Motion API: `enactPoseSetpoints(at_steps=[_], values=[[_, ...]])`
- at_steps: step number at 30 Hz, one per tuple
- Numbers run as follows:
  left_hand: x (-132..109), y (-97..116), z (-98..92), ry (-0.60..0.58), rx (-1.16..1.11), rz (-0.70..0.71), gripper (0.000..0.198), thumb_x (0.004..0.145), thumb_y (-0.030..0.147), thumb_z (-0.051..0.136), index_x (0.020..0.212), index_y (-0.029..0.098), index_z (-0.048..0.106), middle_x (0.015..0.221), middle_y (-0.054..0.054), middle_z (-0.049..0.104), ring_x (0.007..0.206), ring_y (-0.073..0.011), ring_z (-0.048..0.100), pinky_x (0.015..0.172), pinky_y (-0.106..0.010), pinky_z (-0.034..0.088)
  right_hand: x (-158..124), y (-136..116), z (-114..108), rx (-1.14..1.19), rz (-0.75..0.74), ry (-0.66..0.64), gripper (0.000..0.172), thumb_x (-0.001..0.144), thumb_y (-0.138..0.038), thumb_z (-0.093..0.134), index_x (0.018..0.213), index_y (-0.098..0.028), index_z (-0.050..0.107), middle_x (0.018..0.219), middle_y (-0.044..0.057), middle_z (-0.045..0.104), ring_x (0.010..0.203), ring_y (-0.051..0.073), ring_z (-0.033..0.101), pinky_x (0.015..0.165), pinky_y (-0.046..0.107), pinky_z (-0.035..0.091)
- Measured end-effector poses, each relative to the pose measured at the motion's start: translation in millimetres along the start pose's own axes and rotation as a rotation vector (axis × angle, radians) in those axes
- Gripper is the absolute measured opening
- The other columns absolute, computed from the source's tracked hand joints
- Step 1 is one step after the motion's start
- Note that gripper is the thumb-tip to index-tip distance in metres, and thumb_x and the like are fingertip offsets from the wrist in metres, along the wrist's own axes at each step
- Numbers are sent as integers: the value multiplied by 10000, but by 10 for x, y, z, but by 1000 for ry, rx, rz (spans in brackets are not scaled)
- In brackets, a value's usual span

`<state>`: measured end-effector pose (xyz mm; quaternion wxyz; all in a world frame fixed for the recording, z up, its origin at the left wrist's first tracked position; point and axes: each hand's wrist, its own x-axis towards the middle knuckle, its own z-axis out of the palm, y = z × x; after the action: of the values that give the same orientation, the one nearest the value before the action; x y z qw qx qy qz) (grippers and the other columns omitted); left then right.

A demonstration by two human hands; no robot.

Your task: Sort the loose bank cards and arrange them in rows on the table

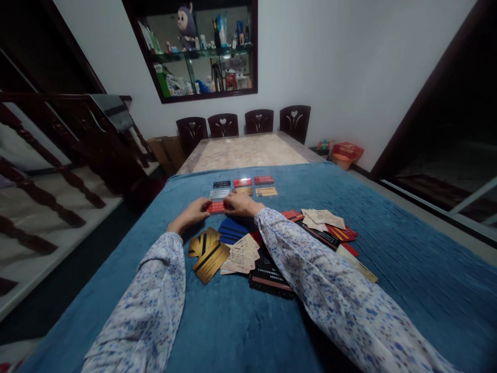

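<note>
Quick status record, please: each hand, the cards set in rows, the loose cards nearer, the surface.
left hand: touching the left end of a red rectangular card
right hand: touching its right end
far row, left to right: black card, bright red card, dark red card
next row: pale blue card, partly hidden gold card, pale yellow card
nearer spreads: gold black-striped cards, blue cards, cream cards, black cards
surface: blue cloth over part of a pale table
</note>
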<state>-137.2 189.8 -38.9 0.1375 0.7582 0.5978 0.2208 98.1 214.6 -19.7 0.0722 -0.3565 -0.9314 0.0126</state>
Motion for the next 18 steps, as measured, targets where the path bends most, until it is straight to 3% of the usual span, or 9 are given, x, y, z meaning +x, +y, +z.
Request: enactPoseSetpoints(at_steps=[8,18], values=[[41,-79,23,7,-14,14,485,605,229,685,1083,170,744,1132,-113,742,1065,-334,688,1005,-467,554,-30,-40,-40,-55,4,-19,341,971,-412,588,1203,-184,691,1277,141,686,1203,325,521,890,389,456],[1,-6,-43,3,-15,-23,535,592,272,717,1113,155,747,1133,-119,746,1017,-325,703,957,-447,571,-77,-84,-126,-62,22,-47,334,976,-382,576,1223,-195,700,1314,152,658,1252,343,505,934,429,476]])
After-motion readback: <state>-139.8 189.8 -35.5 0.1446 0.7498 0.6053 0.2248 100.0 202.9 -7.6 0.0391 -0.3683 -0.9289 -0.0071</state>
